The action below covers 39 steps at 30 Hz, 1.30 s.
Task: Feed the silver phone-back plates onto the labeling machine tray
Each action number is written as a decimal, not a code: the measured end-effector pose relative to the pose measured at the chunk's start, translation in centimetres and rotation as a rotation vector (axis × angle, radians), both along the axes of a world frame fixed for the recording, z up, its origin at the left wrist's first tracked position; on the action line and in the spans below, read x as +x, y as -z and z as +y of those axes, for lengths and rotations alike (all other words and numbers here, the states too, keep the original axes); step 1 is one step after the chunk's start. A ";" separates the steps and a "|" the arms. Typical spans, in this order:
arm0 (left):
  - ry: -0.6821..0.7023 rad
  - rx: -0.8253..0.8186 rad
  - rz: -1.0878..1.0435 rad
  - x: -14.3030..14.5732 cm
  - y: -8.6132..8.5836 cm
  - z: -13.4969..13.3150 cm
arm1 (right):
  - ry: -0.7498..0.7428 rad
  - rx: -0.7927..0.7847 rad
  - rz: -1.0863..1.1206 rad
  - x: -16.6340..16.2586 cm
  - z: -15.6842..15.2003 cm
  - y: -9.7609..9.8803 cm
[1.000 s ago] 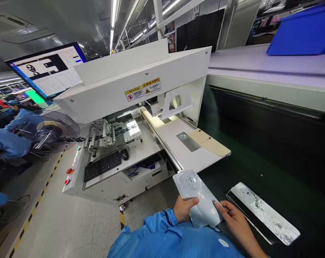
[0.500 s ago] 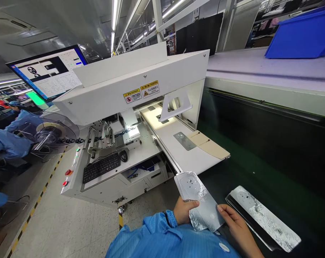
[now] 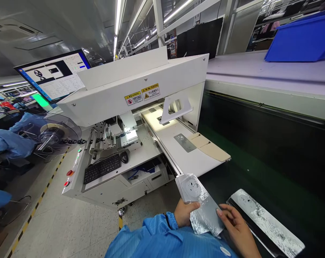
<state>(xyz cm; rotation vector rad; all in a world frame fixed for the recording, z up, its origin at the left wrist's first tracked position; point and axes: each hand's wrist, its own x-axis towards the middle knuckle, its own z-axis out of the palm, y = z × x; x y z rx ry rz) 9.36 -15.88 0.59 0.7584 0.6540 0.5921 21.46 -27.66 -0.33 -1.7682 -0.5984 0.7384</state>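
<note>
A fanned stack of silvery phone back panels [image 3: 202,199], each with a round cluster of camera holes at its upper end, is gripped in my left hand [image 3: 183,213], thumb on top. At the lower right edge of these panels, my right hand [image 3: 236,224] has its thumb and fingertips closed on the top one. Further right lies another stack of shiny panels [image 3: 268,218] on the dark surface. Ahead, a single grey panel [image 3: 186,142] rests flat on the white conveyor belt [image 3: 173,147], beside a beige guide plate [image 3: 212,147].
The white machine [image 3: 141,86] with warning labels stands ahead, a keyboard [image 3: 103,168] and mouse [image 3: 124,157] on its ledge. A monitor [image 3: 55,77] is at upper left, a tape reel [image 3: 52,134] below it. A blue bin [image 3: 299,41] sits on the right shelf. A person in blue [image 3: 12,141] is at far left.
My view has tilted slightly. The fingers of my right hand have shifted a little along the panel's edge; my left hand keeps its hold on the stack.
</note>
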 end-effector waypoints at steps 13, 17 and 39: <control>0.023 0.033 -0.087 0.1 0.3 0.0 | -0.327 -0.018 -0.611 -0.6 -0.2 1.5; 0.035 0.005 -0.121 0.1 1.0 0.0 | -0.327 -0.010 -0.603 -0.6 -0.3 1.8; -0.010 -0.070 -0.095 -0.1 0.5 0.1 | -0.263 0.049 -0.620 -0.4 -0.5 2.3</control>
